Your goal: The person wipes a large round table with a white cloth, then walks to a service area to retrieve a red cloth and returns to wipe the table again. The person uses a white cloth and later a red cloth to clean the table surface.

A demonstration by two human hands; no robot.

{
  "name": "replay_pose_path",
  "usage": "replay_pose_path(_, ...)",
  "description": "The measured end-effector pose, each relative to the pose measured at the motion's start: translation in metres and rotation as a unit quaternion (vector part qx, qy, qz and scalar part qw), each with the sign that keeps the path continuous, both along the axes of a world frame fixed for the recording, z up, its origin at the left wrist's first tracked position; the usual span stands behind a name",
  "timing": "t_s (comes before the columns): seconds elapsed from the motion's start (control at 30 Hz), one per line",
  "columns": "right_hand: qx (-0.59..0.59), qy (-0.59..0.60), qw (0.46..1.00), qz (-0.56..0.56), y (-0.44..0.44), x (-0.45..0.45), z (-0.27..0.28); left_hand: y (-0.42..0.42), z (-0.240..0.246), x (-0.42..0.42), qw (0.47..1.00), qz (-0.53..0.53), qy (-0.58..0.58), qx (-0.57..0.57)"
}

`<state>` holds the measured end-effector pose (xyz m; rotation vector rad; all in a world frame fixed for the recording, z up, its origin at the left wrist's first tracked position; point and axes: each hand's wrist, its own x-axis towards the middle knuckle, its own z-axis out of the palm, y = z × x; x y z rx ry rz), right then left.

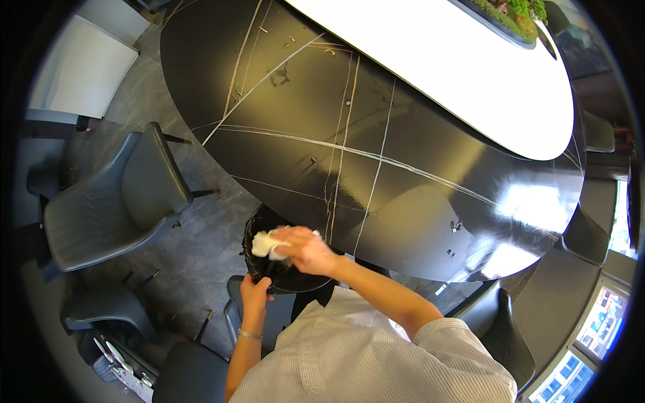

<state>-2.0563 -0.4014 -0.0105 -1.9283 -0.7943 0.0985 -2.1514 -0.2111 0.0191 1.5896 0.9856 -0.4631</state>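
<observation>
My left hand (256,292) grips the near rim of a black container (297,287), a bin or tub with a glossy, uneven inside, its thumb over the edge. Above its opening, my right hand (307,251) is closed on a crumpled pale yellow and white wad (267,244), tissue or cloth; which one I cannot tell. The container is held below the edge of a glossy black oval table (302,176) with white and gold veins. Small crumbs and wet-looking smudges (455,226) lie on the tabletop. The bottom of the container is partly hidden by my right hand.
A bright white raised oval panel (443,75) covers the table's middle and carries a planter with moss (509,20). Grey padded chairs (116,201) stand around the table, several at the left and others at the right. A side surface with dishes (128,378) is at the lower left.
</observation>
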Motion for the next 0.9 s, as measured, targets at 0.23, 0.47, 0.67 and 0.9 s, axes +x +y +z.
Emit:
replay_pose_path(0.23, -0.110, -0.092, 0.957, -0.252, -0.087, 0.054, -0.013, -0.007, -0.006, -0.001, 1.000, -0.004, -0.011, -0.020)
replay_pose_path(0.47, 0.077, -0.006, 0.969, -0.236, -0.077, -0.020, 0.037, -0.013, -0.008, 0.002, 1.000, -0.014, 0.018, 0.002)
replay_pose_path(0.67, -0.002, 0.094, 0.816, -0.570, -0.296, -0.102, 0.059, -0.022, -0.005, -0.001, 0.999, -0.025, 0.022, 0.019)
replay_pose_path(0.9, -0.223, 0.064, 0.682, -0.694, -0.412, -0.119, -0.030, -0.021, -0.004, -0.001, 0.998, -0.049, 0.016, 0.025)
